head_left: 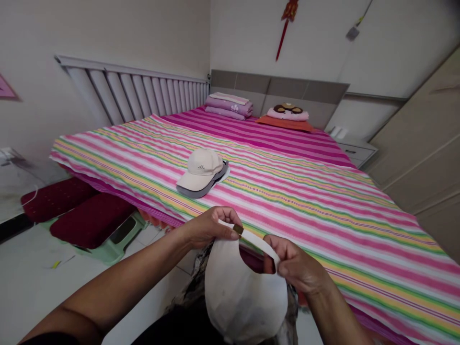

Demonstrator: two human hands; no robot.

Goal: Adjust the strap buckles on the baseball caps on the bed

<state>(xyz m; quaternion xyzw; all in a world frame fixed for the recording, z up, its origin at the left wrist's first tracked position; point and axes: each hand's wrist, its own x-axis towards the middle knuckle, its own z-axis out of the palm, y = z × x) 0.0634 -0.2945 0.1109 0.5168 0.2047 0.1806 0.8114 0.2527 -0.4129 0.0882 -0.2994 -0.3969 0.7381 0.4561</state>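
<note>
White cap [244, 297], one piece, is beside the bed [305, 201]; my left hand [212, 226] pinches it near one buckle [238, 230], my right hand [300, 268] by the strap [260, 245]. At least two stacked caps [201, 165] lie on the bed.

Caps: at least four, counting one off-white fabric cap [247, 306] at the near edge of the striped bed [323, 211], and a stack nearer that edge's left corner: one beige cap [204, 165] with a small dark logo, one dark grey cap [196, 193], at least one pale cap [225, 173]. Folded textile piles along the head edge: two, one purple pile [228, 108], one pink-and-orange pile [287, 117]. Dark-red-topped green plastic stools [91, 220] below the left corner: two.
</note>
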